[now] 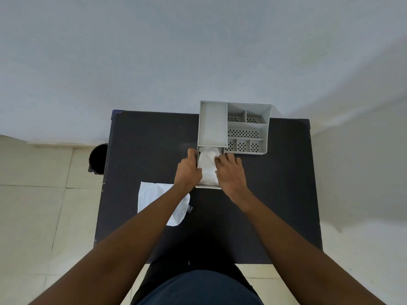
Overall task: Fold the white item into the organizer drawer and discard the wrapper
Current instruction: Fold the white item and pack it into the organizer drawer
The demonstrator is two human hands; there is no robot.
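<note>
A grey desk organizer stands at the table's far edge, its drawer pulled out toward me. The folded white item lies inside the drawer. My left hand grips the drawer's left wall, thumb over the rim. Over the drawer's right side lies my right hand, its fingertips pressing on the white item. The white plastic wrapper lies flat on the table to the left, partly under my left forearm.
The dark table stands against a pale wall. A black bin sits on the tiled floor just past the table's left edge. The organizer's right half holds several perforated compartments.
</note>
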